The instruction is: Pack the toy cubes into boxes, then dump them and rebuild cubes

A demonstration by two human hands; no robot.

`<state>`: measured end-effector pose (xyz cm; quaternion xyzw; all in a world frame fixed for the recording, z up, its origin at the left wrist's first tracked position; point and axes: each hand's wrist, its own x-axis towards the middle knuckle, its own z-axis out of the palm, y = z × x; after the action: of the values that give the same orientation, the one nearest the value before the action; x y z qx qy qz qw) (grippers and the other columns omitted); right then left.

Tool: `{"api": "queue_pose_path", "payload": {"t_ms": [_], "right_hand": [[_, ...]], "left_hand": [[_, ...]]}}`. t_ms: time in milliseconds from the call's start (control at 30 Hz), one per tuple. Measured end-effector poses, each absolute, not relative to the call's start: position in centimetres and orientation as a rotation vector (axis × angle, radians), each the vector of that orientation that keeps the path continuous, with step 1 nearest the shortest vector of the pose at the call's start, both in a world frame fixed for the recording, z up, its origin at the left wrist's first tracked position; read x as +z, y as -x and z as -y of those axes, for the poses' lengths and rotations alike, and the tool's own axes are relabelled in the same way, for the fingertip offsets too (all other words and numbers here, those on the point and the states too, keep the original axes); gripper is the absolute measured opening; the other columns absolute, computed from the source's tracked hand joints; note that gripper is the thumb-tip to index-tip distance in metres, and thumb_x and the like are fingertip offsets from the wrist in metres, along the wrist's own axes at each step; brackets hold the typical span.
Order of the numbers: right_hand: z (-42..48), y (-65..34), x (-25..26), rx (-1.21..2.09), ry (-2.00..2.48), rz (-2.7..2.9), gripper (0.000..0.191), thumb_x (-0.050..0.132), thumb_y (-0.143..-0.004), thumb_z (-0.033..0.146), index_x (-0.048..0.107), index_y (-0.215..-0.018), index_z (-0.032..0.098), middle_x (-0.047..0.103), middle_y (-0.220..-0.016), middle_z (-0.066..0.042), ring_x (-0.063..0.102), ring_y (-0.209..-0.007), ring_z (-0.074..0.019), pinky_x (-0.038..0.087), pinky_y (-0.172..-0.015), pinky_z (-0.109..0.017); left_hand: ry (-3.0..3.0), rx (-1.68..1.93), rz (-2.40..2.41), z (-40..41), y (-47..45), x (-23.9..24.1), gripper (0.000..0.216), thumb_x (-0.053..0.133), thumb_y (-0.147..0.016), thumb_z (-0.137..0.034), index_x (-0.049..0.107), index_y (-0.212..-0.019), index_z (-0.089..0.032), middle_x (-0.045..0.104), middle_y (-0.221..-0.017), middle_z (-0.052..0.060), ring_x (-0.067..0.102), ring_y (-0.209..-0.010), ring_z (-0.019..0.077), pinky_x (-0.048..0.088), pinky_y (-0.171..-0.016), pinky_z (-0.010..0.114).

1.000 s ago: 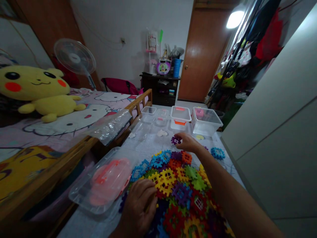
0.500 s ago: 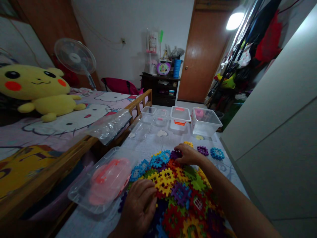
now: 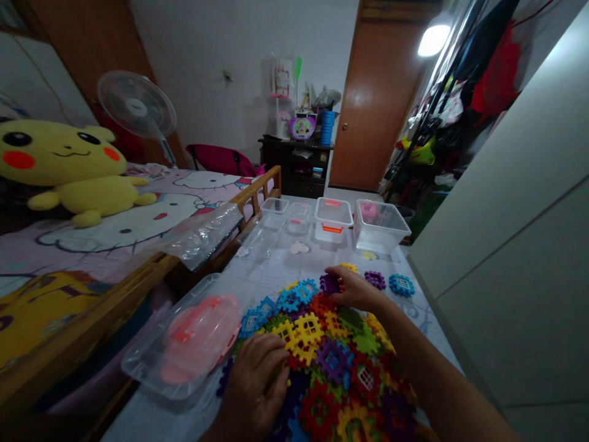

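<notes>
A heap of colourful interlocking plastic building blocks (image 3: pixel 308 329), toothed and mostly square, spreads across the near part of the table. At the heap's far edge my right hand (image 3: pixel 352 288) has its fingers closed on a purple building block (image 3: pixel 328 283). My left hand (image 3: pixel 257 374) rests at the near left side of the heap with its fingers curled. What lies under those fingers is hidden. Beyond my right hand, a yellow block (image 3: pixel 348 267) shows in part. To the right lie a purple block (image 3: pixel 375 280) and a blue block (image 3: pixel 402 285), apart from the heap.
A clear lid (image 3: pixel 138 367) with pink parts lies left of the heap. Clear plastic boxes (image 3: pixel 383 230) stand along the table's far end, one with orange latches (image 3: pixel 332 228). A wooden bed rail (image 3: pixel 151 267) borders the left side; a pale cabinet (image 3: pixel 510 245) rises on the right.
My right hand has lifted the purple block slightly, and more of it shows. My left hand has stayed nearly still. The whole view has shifted a little.
</notes>
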<state>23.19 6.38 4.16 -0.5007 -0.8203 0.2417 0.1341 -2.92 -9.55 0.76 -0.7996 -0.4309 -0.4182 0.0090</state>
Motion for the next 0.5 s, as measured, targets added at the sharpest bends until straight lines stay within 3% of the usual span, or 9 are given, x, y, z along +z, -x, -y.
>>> {"api": "queue_pose_path", "payload": {"t_ms": [200,367,500], "right_hand": [[-6.4,-28.9,4.8,0.894,1.357,2.091,0.056,0.067,-0.069,0.018,0.058,-0.125,0.019,0.066,-0.116,-0.008,0.065,-0.103,-0.0227,0.051,-0.094,-0.038],[-8.7,-35.0,6.3,0.474,1.717,2.129,0.056,0.066,-0.071,0.020,0.058,-0.126,0.017,0.063,-0.120,-0.012,0.064,-0.103,-0.0244,0.051,-0.092,-0.037],[-9.6,-36.6,5.8,0.387,1.810,2.222,0.054,0.069,-0.064,0.017,0.064,-0.118,0.013,0.064,-0.114,-0.013,0.060,-0.106,-0.0281,0.047,-0.095,-0.038]], "left_hand": [[2.453,-1.329,1.334,9.5,3.0,0.8,0.021,0.058,-0.085,-0.014,0.063,-0.103,-0.024,0.070,-0.102,0.005,0.065,-0.098,0.0201,0.053,-0.090,0.035],[2.478,-1.296,1.307,9.4,3.0,0.6,0.019,0.057,-0.086,-0.015,0.063,-0.102,-0.023,0.069,-0.101,0.005,0.064,-0.098,0.0199,0.052,-0.089,0.035],[2.480,-1.268,1.310,9.3,3.2,0.2,0.020,0.057,-0.086,-0.015,0.063,-0.104,-0.023,0.068,-0.103,0.005,0.063,-0.099,0.0202,0.052,-0.089,0.036]]}}
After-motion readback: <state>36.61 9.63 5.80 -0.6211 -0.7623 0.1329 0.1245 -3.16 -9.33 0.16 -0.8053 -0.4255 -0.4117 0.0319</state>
